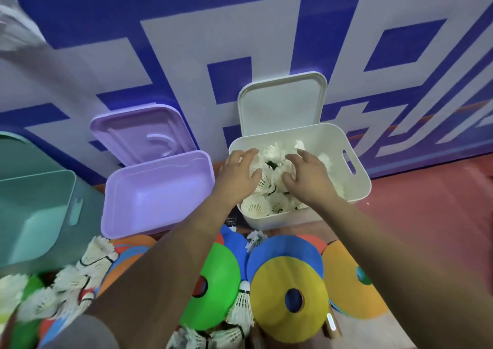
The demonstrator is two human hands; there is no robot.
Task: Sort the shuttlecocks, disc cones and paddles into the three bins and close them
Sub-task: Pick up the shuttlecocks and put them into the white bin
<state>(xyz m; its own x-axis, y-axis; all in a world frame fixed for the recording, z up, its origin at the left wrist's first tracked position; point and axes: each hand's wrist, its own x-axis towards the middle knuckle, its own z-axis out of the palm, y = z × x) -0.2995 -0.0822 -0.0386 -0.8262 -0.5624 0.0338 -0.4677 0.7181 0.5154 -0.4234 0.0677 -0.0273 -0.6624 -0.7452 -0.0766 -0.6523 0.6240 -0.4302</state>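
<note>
Cupping a bunch of white feather shuttlecocks point(272, 159): left hand point(240, 175) and right hand point(306, 180) curl round it above the white plastic bin point(357, 146), centre-right of frame. Suggest lowering below the rim before spreading fingers, to avoid spills.

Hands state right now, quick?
Left hand: grips shuttlecocks in the white bin.
Right hand: grips the same bunch.
</note>
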